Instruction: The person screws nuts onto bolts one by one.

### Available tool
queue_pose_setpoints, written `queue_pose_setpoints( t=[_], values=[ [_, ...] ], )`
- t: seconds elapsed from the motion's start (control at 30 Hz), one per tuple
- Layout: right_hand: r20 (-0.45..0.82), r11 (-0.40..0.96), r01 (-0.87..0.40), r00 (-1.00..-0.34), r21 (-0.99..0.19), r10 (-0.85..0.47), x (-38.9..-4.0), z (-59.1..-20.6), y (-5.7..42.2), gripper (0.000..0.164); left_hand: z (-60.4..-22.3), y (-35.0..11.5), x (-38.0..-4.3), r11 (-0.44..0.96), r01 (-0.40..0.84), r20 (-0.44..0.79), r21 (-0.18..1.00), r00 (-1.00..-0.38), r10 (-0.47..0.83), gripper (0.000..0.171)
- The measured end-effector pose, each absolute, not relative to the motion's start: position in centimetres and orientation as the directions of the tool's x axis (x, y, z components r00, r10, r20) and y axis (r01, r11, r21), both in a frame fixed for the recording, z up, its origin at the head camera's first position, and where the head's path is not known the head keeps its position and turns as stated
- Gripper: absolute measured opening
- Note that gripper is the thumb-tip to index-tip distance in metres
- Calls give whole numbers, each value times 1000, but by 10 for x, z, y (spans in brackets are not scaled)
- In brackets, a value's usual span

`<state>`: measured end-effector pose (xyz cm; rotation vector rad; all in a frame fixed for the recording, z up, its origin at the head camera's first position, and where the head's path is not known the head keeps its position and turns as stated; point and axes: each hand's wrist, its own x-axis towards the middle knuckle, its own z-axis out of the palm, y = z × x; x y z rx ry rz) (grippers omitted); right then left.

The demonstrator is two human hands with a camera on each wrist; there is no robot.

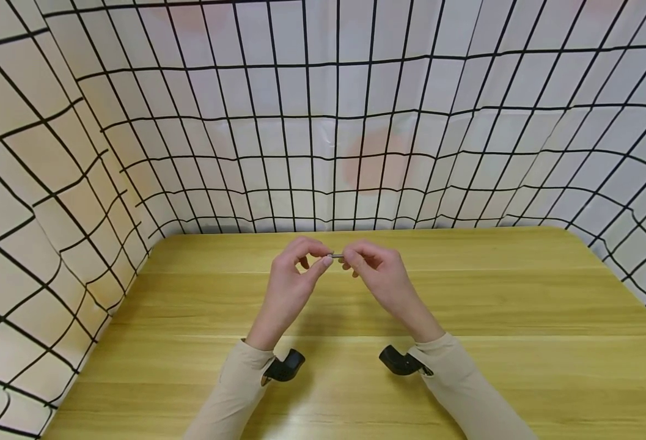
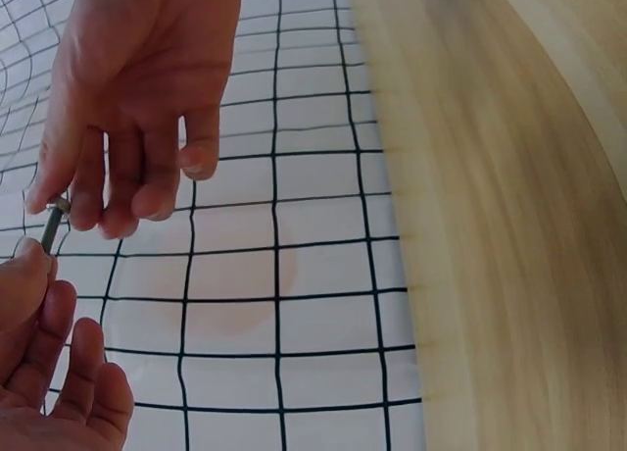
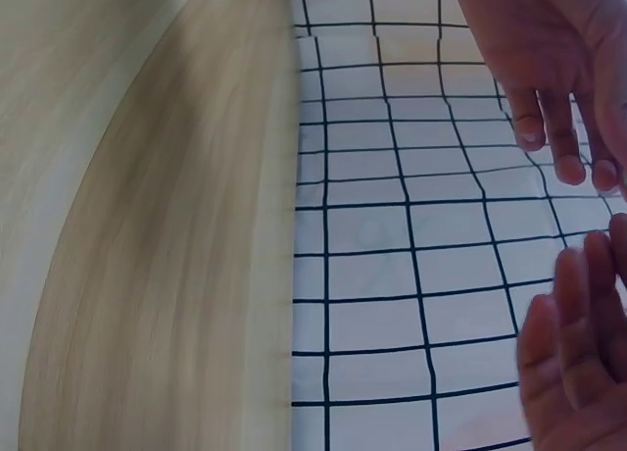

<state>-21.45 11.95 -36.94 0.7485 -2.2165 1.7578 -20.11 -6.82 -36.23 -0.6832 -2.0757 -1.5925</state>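
A thin grey metal bolt (image 1: 337,256) spans the gap between both hands, held roughly level above the table. My left hand (image 1: 292,272) pinches its wider end between thumb and index finger. At the other end, the thumb and fingers of my right hand (image 1: 376,270) pinch the shank. Seen from the left wrist, the bolt (image 2: 51,227) shows its wide end at the left fingertips, and the left hand's (image 2: 142,88) other fingers hang loosely bent. In the right wrist view the right hand (image 3: 554,49) and left hand (image 3: 578,363) face each other; the bolt is outside that frame.
A wood-grain table (image 1: 190,354) lies under both forearms. Behind it and at the sides hangs white cloth (image 1: 323,134) with a black grid. Black wrist-camera mounts (image 1: 286,365) sit at the sleeve cuffs.
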Motion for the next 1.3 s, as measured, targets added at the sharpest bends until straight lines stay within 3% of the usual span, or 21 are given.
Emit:
queue_pose_setpoints(
  t=[0.17, 0.43, 0.63, 1.07, 1.3],
  values=[
    [434, 155, -487, -856, -859, -281, -214, -370, 119, 27, -361, -67, -200, 242, 610, 601, 755, -791, 117, 4],
    [436, 190, -493, -857, -849, -275, -193, -340, 116, 25, -360, -70, -202, 280, 605, 605, 745, -790, 97, 4],
    [509, 194, -567, -814, -800, -280, -192, -338, 115, 19, -360, -70, -202, 269, 609, 609, 746, -787, 95, 4],
    [487, 144, -536, -829, -832, -274, -199, -347, 117, 9, -360, -66, -200, 206, 604, 598, 770, -795, 99, 7],
    [459, 131, -503, -848, -854, -265, -214, -367, 119, 13, -361, -67, -200, 222, 606, 597, 764, -794, 116, 6]
  ],
)
